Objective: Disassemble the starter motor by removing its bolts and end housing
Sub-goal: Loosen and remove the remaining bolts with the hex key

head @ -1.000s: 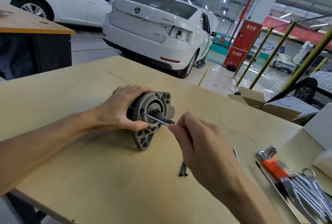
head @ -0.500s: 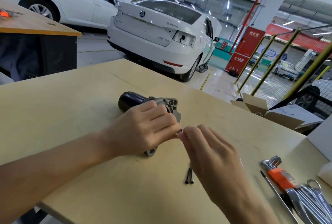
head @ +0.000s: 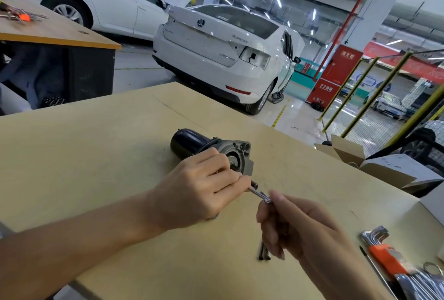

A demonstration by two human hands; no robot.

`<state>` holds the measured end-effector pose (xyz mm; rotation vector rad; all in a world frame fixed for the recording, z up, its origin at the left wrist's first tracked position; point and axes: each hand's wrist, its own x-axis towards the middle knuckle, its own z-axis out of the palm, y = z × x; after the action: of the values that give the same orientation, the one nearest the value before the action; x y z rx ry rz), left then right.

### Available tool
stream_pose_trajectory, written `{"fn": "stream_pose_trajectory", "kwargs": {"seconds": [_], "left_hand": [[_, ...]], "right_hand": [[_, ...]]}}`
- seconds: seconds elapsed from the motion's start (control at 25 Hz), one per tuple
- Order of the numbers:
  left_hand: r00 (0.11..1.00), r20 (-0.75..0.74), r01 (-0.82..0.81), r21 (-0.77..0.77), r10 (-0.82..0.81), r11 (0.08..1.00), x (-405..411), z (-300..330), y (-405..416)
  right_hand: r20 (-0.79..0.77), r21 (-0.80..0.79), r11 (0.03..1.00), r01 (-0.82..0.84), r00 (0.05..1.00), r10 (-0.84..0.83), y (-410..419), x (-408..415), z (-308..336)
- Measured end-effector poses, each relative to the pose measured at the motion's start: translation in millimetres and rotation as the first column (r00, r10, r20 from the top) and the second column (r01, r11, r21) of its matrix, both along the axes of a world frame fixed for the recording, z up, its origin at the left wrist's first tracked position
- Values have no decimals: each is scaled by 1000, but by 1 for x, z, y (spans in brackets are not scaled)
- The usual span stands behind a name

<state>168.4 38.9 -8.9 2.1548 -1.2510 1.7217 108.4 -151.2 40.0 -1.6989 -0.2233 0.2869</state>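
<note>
The motor (head: 211, 149) lies on the counter (head: 96, 155) near its middle, its housing (head: 237, 155) end toward the right. The left hand (head: 204, 191) rests on the motor's near side; the right hand (head: 295, 234) is nearer and to the right, with a bolt (head: 258, 192) running between the two hands. Two loose bolts (head: 263, 253) lie on the counter partly behind the right hand. The hex keys (head: 384, 251) lie at the near right edge. A box (head: 355, 158) sits beyond the counter's right side. Cars (head: 223, 52) stand behind the counter, a second counter (head: 55, 33) far left.
</note>
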Motion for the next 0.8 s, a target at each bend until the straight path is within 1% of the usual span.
{"fn": "stream_pose_trajectory", "kwargs": {"seconds": [0.16,0.24,0.32,0.4,0.44,0.48,0.52,0.56,0.6,0.64,0.68,0.72,0.76,0.8], "left_hand": [[1000,28,-13,-4,13,1000,0,0,-2],[999,30,-18,-3,18,1000,0,0,-3],[999,35,-28,-5,28,1000,0,0,-4],[999,30,-29,-13,30,999,0,-1,-4],[999,25,-24,-16,24,1000,0,-2,-4],[1000,22,-19,-18,19,1000,0,-3,-4],[1000,22,-17,-20,18,1000,-1,-4,-4],[1000,24,-17,-21,17,1000,-1,-5,-5],[1000,23,-12,-19,13,1000,-2,-6,-7],[1000,17,-4,-11,4,1000,-3,-8,-10],[1000,8,7,5,-7,1000,-3,-9,-11],[1000,-2,17,22,-17,1000,-4,-10,-12],[1000,-12,29,35,-29,999,-4,-10,-12],[999,-26,45,44,-44,998,-4,-9,-10]], "right_hand": [[-192,120,991,66,980,-42,7,-1,6],[-245,181,978,108,968,-62,10,-2,9],[-258,224,967,122,964,-62,12,-4,12],[-216,189,977,98,975,-56,9,-7,10],[-160,129,988,79,985,-57,7,-8,8],[-83,47,995,85,993,-81,6,-7,5],[67,-75,991,110,992,-105,4,-8,0],[346,-268,946,184,934,-84,-1,-6,-7],[660,-473,804,360,749,53,-10,-2,-12],[800,-562,635,531,543,254,-15,1,-12],[808,-580,494,648,380,451,-19,2,-15],[782,-563,432,705,284,555,-22,4,-19],[774,-542,428,723,231,589,-25,4,-22],[801,-549,474,689,272,533,-26,4,-22]]}}
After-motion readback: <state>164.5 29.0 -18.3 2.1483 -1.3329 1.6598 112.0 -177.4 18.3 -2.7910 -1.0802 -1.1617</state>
